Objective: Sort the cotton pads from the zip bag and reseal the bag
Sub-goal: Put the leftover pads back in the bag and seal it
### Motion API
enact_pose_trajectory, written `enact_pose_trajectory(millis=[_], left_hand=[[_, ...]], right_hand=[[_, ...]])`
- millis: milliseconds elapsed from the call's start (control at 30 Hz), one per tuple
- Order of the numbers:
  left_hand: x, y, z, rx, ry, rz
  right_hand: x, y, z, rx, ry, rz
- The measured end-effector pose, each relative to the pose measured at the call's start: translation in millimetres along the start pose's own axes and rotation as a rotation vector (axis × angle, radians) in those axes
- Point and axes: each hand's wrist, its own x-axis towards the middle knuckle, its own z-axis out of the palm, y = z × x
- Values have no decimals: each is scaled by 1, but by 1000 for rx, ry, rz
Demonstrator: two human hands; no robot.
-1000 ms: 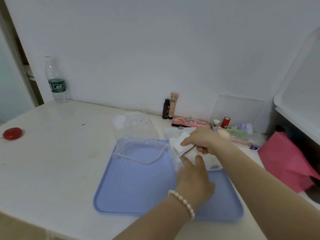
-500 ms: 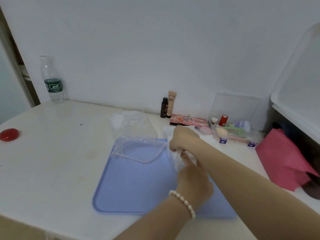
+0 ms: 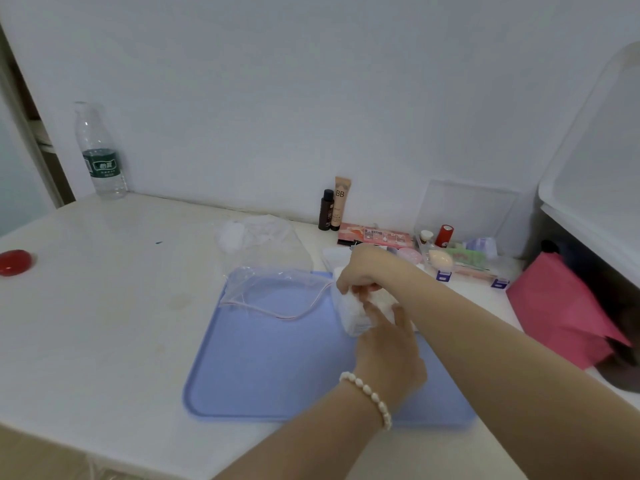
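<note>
Gathering a white stack of cotton pads [image 3: 353,311] over the right half of the blue tray [image 3: 263,368], both hands are busy at the frame's centre. The right hand [image 3: 363,271] curls down over the top of the stack and pinches it; the left hand [image 3: 388,355], wearing a bead bracelet, reaches up with fingers against the stack's near side, though whether it truly grips I cannot tell. The zip bag [image 3: 277,292] lies open and limp on the tray's upper left, its pink seal line slack and unjoined, just beside the pads. By my judgement this is the sorting step, with resealing not yet begun. Next, the stack likely needs squaring and setting down, then the seal pressing along its length. Readable writing is sparse: "BB" on the beige tube [image 3: 342,202] at the wall; the water bottle [image 3: 100,150] label at upper left is too blurred.
</note>
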Motion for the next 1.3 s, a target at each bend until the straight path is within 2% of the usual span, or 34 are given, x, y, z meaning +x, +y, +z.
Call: enact_pose_trajectory(millis=[67, 167, 300, 500, 567, 600, 667, 733, 800, 900, 967, 1067, 1200, 1300], left_hand=[[6, -2, 4, 30, 1, 32], [6, -2, 5, 76, 22, 36], [3, -1, 2, 132, 13, 71], [-9, -5, -5, 52, 17, 66], [-17, -10, -11, -33, 54, 48], [-18, -15, -10, -60, 122, 54], [-15, -31, -13, -95, 386, 138], [-10, -50, -17, -31, 501, 262], [1, -61, -13, 103, 493, 337], [8, -71, -6, 240, 341, 348], [9, -77, 2, 326, 347, 358], [12, -91, 6, 360, 254, 333], [8, -119, -1, 297, 295, 372], [-1, -135, -8, 183, 343, 393]], right_hand=[[6, 2, 0, -11, 14, 20], [3, 3, 0, -99, -74, 56], [16, 3, 8, -22, -103, 88], [31, 3, 16, 11, -140, 80], [23, 12, 4, 61, -9, 12], [17, 21, -4, 138, 77, -25], [4, 47, -18, 316, 226, -56], [2, 79, -20, 428, 403, -21], [4, 109, -7, 437, 556, 31], [4, 140, 25, 456, 575, 87], [1, 150, 43, 514, 540, 73], [-7, 151, 60, 609, 545, 29], [-15, 138, 76, 641, 575, 4], [-21, 122, 82, 488, 632, -3]])
